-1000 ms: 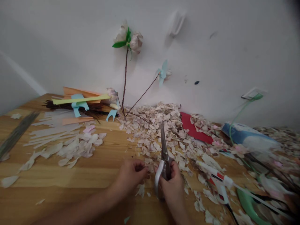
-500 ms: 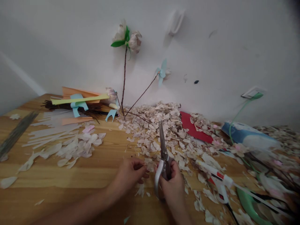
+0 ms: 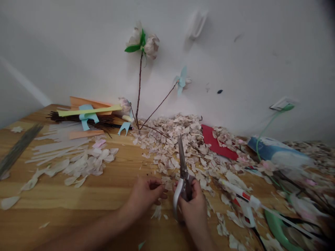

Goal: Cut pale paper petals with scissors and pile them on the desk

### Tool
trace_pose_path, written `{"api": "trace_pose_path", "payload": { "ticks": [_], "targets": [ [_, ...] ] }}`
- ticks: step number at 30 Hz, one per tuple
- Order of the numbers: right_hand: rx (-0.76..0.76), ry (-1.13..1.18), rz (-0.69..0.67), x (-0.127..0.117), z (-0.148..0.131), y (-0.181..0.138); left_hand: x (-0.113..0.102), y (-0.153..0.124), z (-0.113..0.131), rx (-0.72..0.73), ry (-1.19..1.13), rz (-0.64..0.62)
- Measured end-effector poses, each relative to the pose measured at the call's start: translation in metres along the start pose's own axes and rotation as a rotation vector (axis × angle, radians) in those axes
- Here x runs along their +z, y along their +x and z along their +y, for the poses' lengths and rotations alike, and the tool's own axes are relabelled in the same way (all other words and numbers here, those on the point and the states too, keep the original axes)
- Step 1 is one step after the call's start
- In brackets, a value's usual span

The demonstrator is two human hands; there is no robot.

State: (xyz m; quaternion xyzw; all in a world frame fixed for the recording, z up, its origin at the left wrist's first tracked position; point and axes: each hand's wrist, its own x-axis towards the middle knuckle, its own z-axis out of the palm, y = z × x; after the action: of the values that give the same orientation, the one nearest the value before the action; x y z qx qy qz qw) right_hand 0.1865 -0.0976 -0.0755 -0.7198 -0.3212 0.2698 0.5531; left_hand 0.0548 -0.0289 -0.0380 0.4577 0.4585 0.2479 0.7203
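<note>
My right hand (image 3: 193, 205) grips a pair of white-handled scissors (image 3: 181, 174), blades closed and pointing away from me over a heap of pale paper scraps (image 3: 180, 139). My left hand (image 3: 146, 193) sits just left of the scissors, fingers pinched together at a small pale piece near the handles; what it pinches is too small to tell apart. Both hands rest low on the wooden table (image 3: 78, 202).
Cut pale petals (image 3: 86, 162) lie to the left, coloured paper strips and dark twigs (image 3: 86, 115) behind them. A paper flower branch (image 3: 140, 69) leans on the wall. A glue gun (image 3: 243, 200), red sheet (image 3: 217, 143), blue bag (image 3: 277, 151) and green cord clutter the right.
Almost nothing: both hands stay together at the same spot, the scissors tip shifts very slightly.
</note>
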Motion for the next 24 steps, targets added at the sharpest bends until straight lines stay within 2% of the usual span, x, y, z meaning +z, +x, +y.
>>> {"api": "trace_pose_path", "payload": {
  "ticks": [7, 12, 24],
  "targets": [
    [0.018, -0.007, 0.027, -0.005, -0.004, 0.003, -0.001, 0.001, 0.003, -0.016, 0.005, -0.001],
    [0.031, 0.031, -0.033, -0.004, -0.012, -0.001, -0.002, 0.001, 0.003, -0.007, 0.018, 0.002],
    [0.050, 0.011, -0.089, 0.001, -0.004, -0.004, -0.004, 0.004, -0.006, 0.135, 0.103, 0.030]
  ]
}}
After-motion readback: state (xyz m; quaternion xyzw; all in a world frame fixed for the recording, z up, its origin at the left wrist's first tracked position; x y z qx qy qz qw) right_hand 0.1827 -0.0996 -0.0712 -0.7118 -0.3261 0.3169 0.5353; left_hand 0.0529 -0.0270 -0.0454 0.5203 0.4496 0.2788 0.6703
